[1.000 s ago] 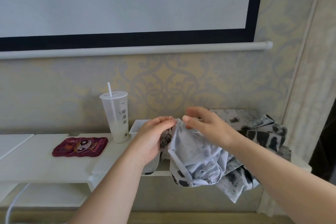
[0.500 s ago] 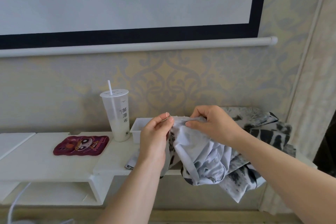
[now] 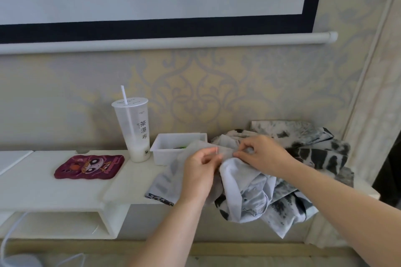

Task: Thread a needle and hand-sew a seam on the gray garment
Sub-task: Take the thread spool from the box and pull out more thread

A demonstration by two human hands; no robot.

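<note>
- Head view is showing the left hand pinching a thin needle between thumb and forefinger, fingers pressed together on it, with the needle standing nearly upright at the cloth's top edge.
- The right hand is pinching a fold of the gray garment just beside the needle, fingers curled on the fabric. The rest of the garment is lying bunched on the white shelf and hanging over its front edge.
- Any thread is too fine to make out, so I cannot tell whether the needle is carrying one.
- Judging by this, a stitch is being set. It should go best with the right hand pulling the fold taut and flat, so the point is entering both layers close to the edge.
- The needle is wanting a firm pinch low on its shaft and a short, straight push, with the right fingertips staying clear of the exit side.
- The hanging cloth is dragging downward and may be tugging the seam, so bunching more of it onto the shelf, away from the plastic bin and drink cup, looks wise.
</note>
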